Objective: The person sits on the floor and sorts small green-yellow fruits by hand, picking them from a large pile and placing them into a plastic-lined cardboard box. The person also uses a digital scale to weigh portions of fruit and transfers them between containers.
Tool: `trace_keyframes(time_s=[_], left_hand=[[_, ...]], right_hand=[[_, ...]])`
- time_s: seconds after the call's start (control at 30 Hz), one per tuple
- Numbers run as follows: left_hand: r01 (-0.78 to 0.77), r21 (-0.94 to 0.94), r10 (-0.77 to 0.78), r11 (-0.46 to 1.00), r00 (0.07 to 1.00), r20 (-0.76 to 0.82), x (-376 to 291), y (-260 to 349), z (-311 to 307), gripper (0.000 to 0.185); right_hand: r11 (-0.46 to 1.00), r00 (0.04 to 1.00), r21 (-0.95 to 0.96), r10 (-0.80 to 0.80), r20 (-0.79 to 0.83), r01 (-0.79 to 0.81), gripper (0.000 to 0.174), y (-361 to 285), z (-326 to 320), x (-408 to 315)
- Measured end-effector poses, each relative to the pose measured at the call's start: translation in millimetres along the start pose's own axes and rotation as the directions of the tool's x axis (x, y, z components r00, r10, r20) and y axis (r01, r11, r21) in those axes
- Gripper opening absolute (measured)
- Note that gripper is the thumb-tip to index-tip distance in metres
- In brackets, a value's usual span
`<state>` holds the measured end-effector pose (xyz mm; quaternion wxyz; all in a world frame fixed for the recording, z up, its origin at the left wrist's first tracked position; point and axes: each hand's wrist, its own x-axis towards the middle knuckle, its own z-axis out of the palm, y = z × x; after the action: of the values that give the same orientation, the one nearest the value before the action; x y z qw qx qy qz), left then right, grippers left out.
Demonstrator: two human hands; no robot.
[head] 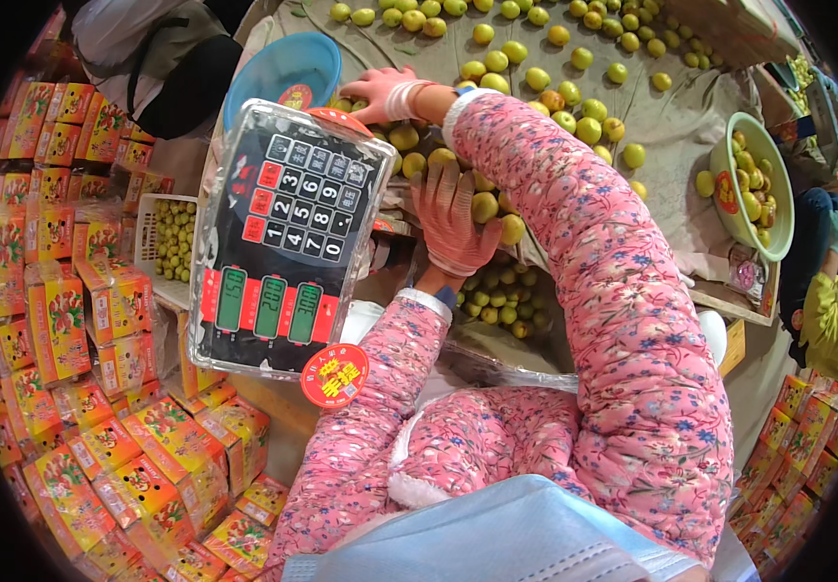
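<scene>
My left hand, in a thin pinkish glove, lies with its thumb spread against yellow-green round fruits at the near edge of the cloth-covered table. Farther off, my right hand, gloved too, reaches across from the right with fingers spread, beside a blue plastic bowl and over more fruits. Part of its fingertips and palm is hidden behind the scale display. That scale display, with keypad and lit digits, stands at the left. Below my left hand, a plastic-lined container holds many smaller-looking green fruits.
Loose fruits are scattered over the cloth. A pale green basin of fruit stands at the right. A white basket of fruit and stacked printed cartons are at the left. Other people are at both sides.
</scene>
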<state>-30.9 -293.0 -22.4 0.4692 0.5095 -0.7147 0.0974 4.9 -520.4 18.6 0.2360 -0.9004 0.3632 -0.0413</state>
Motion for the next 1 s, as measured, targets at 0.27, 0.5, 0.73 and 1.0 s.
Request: trace_keyframes(time_s=[0.27,0.5,0.73,1.0], left_hand=[[-0.066,-0.038,0.065,0.997,0.998,-0.027,3,-5,-1,0.065],[-0.022,0.031,0.023,0.999,0.999,-0.039,-5,-5,0,0.066],[-0.053,0.004,0.054,0.999,0.997,-0.057,-10,-7,5,0.065],[0.012,-0.137,-0.012,0.991,1.0,0.003,1,1,1,0.072]], right_hand=[[0.956,0.929,-0.026,-0.277,0.245,0.292,0.088,-43,-10,-43],[0.857,0.862,0.193,-0.5,0.091,0.477,0.047,-14,-13,-95],[0.914,0.916,0.058,-0.401,-0.02,0.402,0.037,32,4,-178],[0.828,0.938,0.559,0.162,-0.307,0.04,0.027,90,-68,-326]])
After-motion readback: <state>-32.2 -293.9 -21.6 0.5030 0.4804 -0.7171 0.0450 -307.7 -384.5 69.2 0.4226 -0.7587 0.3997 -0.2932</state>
